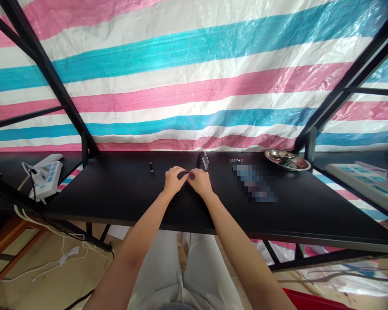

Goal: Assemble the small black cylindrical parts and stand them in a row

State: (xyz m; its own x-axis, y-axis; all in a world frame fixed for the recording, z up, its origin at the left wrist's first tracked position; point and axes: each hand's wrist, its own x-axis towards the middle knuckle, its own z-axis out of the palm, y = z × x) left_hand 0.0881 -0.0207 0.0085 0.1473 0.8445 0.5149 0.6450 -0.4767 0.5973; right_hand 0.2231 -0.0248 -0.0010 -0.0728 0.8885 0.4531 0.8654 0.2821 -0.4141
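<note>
My left hand (173, 180) and my right hand (199, 181) meet over the middle of the black table, fingertips pinched close together. Between them is a small black piece (186, 171), too small to identify and partly covered by the fingers. Just behind my right hand stand several small black cylinders (199, 161) beside several clear ones (205, 162). To the left of my left hand, a single small black cylinder with a pale band (151, 167) stands apart. Farther right lies a row of tiny shiny pieces (236, 161).
A round metal dish (287, 161) sits at the table's back right. In front of it lies a pixelated flat item (255, 184). Black frame posts (60, 97) rise at both sides, before a striped plastic sheet (194, 86). White power strips (50, 178) are at far left.
</note>
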